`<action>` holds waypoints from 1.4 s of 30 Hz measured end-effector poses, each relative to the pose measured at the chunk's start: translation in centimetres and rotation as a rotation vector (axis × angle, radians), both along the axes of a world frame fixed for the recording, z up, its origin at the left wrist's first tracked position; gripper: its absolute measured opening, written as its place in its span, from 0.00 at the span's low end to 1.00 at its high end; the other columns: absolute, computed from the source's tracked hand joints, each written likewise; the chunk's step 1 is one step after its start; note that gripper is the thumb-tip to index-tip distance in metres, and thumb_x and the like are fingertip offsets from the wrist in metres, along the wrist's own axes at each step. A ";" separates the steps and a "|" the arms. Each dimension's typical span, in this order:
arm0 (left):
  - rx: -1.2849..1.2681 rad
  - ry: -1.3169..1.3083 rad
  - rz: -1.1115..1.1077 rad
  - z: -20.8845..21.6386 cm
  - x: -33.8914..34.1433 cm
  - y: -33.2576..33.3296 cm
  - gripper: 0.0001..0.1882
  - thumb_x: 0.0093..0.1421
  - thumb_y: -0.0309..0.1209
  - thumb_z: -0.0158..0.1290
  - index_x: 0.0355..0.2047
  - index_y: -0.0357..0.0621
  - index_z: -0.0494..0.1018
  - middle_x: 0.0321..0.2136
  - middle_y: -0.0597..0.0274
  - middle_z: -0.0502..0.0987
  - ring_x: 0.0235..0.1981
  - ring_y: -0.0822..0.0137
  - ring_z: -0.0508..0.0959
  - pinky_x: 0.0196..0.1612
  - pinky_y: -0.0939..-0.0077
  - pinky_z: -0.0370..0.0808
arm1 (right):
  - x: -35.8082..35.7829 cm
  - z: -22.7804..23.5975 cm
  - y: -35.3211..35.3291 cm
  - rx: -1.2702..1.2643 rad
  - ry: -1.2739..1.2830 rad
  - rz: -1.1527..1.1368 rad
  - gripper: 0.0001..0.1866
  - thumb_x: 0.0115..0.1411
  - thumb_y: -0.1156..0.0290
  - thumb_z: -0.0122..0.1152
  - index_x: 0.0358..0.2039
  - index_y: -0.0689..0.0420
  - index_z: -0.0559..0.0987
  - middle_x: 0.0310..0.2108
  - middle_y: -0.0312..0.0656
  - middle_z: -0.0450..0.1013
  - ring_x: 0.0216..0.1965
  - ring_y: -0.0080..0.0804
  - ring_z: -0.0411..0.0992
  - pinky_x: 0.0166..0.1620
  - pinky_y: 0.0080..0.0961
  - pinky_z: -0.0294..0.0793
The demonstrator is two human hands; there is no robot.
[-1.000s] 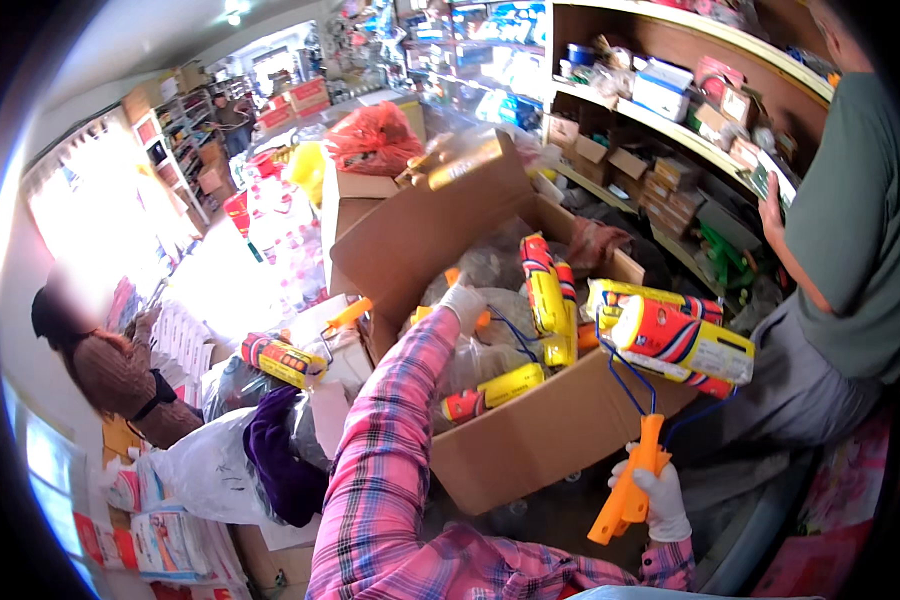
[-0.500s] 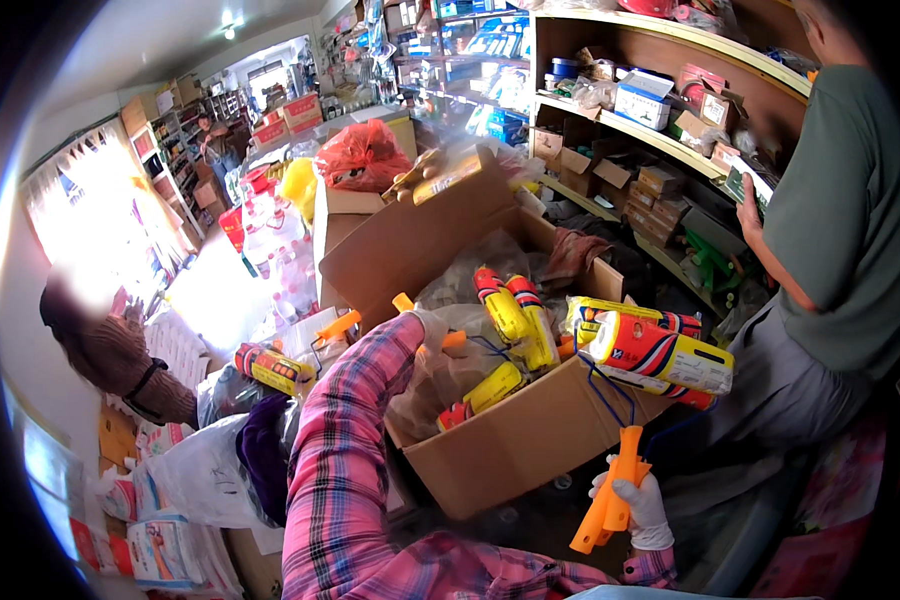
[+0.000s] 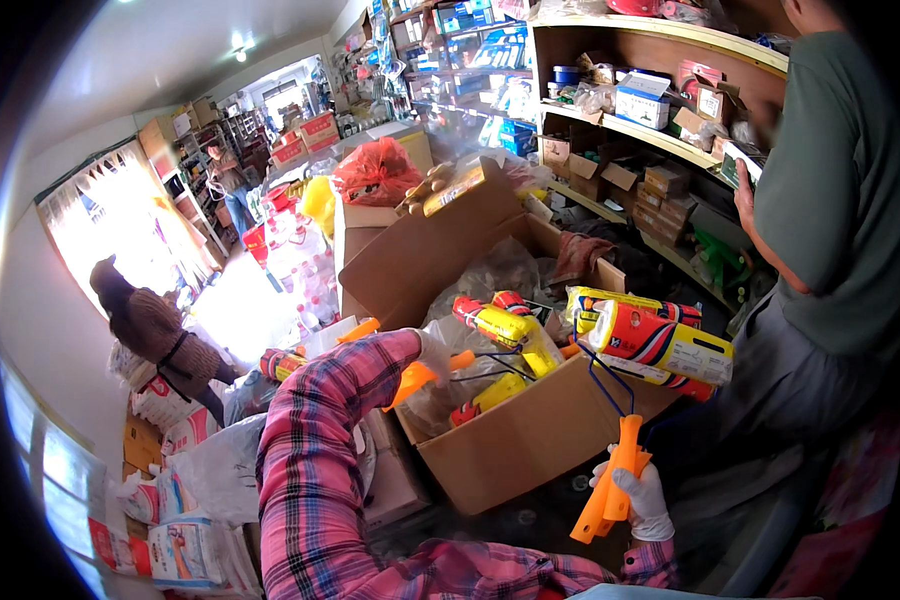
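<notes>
My right hand, in a white glove, is closed around the bunched orange handles of several paint rollers. Their yellow-and-red wrapped heads are at the right edge of an open cardboard box. My left hand, also gloved, is over the box's left side, partly hidden by my plaid sleeve. Orange handles stick out on both sides of it, and it appears closed on them. Blue wire frames run from there to wrapped roller heads inside the box, among clear plastic.
Left of the box lies another wrapped roller. A person in a green shirt stands close on the right, beside stocked shelves. Another person in brown is at the left. A red bag sits behind the box flap.
My left hand has come slightly lower, and the orange handles by it have swung down and left. The roller heads in the box have shifted. My right hand keeps its hold.
</notes>
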State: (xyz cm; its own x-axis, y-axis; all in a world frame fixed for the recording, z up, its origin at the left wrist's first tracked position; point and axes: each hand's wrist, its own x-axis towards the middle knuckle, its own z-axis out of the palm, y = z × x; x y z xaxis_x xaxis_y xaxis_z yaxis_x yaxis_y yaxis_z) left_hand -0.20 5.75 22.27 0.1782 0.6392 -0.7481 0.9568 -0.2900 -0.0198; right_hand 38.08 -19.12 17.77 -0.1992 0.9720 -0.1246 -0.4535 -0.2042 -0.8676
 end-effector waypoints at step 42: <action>-0.447 -2.144 0.995 1.9 6.0 -12.9 0.28 0.52 0.28 0.54 0.53 0.33 0.62 0.48 0.42 0.72 0.47 0.47 0.75 0.53 0.54 0.73 | -1.0 4.4 -3.9 0.069 0.017 0.126 0.29 0.56 0.65 0.66 0.53 0.61 0.65 0.38 0.45 0.75 0.39 0.35 0.76 0.46 0.32 0.76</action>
State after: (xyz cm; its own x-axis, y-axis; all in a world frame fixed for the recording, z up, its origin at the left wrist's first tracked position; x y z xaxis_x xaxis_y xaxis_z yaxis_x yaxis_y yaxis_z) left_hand 5.77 -7.11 24.16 0.4332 0.8981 -0.0761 -0.6400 0.3660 0.6756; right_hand 37.12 -22.98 22.18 -0.3214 0.9454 -0.0534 -0.4433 -0.2000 -0.8738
